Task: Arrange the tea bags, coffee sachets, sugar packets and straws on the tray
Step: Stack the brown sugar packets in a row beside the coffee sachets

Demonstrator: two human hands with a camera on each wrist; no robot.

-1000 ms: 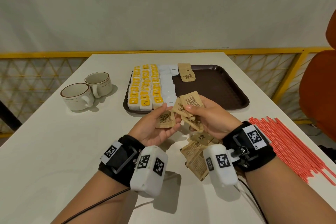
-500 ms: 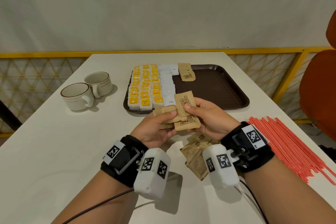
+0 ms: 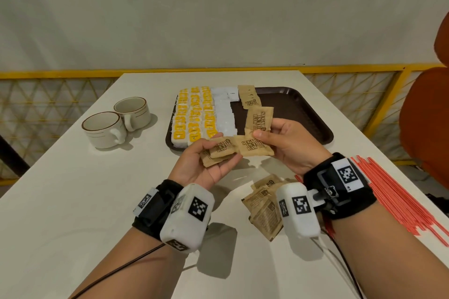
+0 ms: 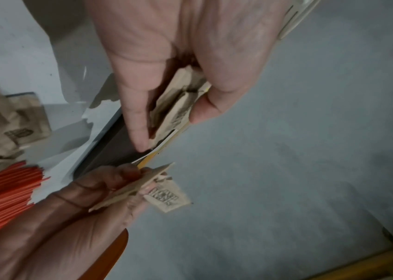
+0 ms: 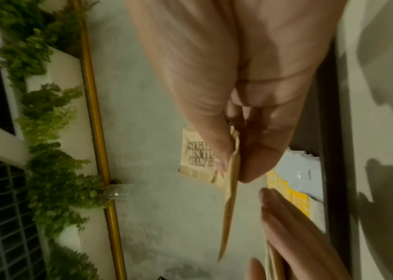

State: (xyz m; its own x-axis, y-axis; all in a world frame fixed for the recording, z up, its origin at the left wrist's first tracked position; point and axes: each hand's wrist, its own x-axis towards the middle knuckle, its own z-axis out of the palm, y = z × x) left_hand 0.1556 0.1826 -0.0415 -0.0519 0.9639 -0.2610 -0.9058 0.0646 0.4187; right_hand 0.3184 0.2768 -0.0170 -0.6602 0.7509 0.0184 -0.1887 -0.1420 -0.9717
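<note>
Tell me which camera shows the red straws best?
The head view: the straws lie fanned on the table. The left wrist view catches only a blurry bunch; the right wrist view shows none.

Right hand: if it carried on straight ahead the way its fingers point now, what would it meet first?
Probably the left hand and its brown sugar packets: the right hand points left toward them, its own packets almost touching. Depth between them is unclear.
</note>
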